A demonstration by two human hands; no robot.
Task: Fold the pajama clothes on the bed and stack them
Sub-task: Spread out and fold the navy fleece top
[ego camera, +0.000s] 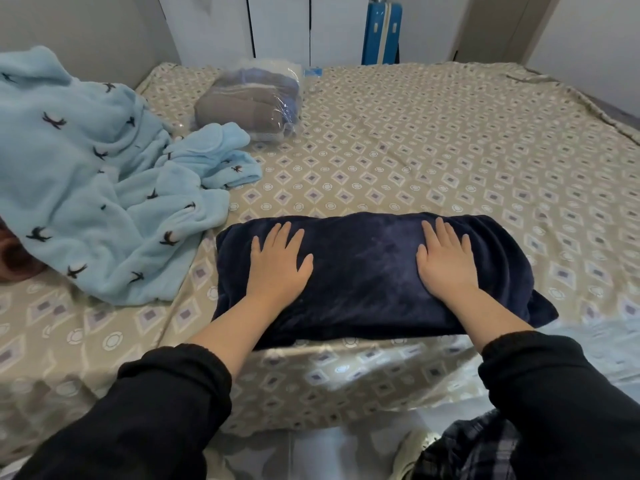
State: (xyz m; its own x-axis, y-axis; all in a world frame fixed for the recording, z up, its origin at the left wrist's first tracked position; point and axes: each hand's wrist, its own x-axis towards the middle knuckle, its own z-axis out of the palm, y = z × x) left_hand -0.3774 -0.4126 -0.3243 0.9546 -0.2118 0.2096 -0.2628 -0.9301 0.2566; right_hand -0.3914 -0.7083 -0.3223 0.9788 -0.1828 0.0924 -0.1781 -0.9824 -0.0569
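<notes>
A folded dark navy fleece pajama piece (363, 271) lies as a wide rectangle near the bed's front edge. My left hand (278, 263) presses flat on its left half, fingers straight and spread. On its right half my right hand (446, 259) rests the same way, palm down. A light blue fleece pajama garment (86, 174) with small dark bird marks lies crumpled and unfolded at the left of the bed, apart from the navy piece.
The bed (433, 143) has a beige sheet with a diamond pattern. A clear plastic bag of folded grey and blue cloth (249, 98) sits at the back left. A blue suitcase (381, 32) stands by the far wall. Something reddish-brown (14, 258) shows at the left edge.
</notes>
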